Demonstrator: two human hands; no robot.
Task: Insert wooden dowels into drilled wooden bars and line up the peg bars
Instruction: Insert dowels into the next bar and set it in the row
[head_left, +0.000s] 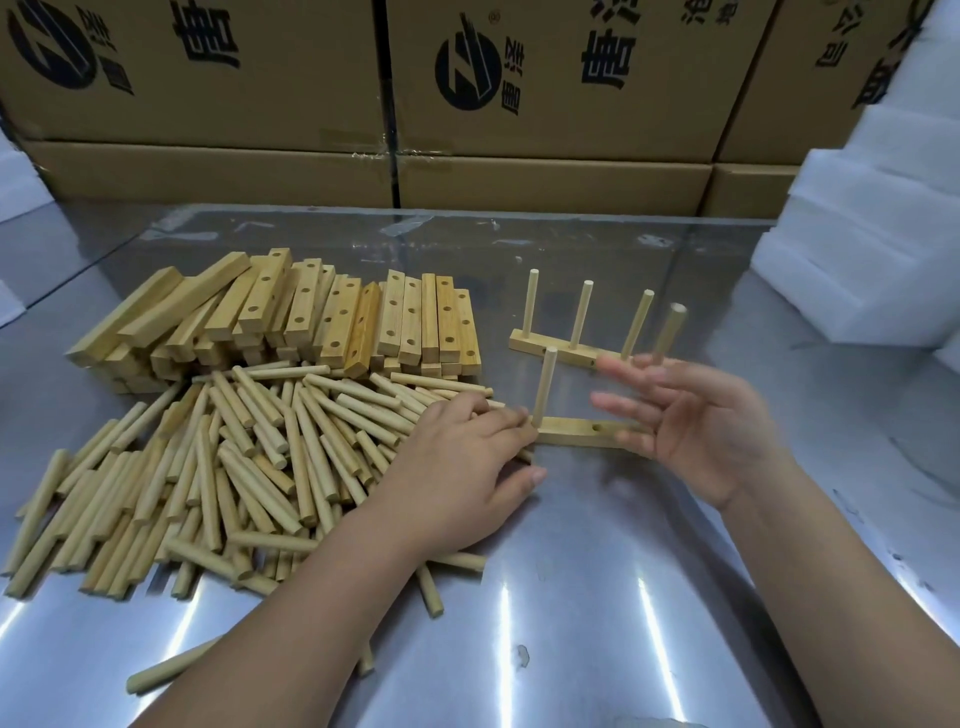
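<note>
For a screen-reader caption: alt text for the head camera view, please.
A person's open right hand hovers at a drilled bar holding one upright dowel, while the left hand rests on a pile of loose dowels. Behind stands a four-dowel bar beside stacked drilled bars.

head view — close, looking down, forward

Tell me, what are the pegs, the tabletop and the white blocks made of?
Pegs: pale bare wood, matt with faint grain. Tabletop: probably polished stainless steel, since it mirrors light streaks. White blocks: likely foam, judging by soft matt surfaces.
</note>
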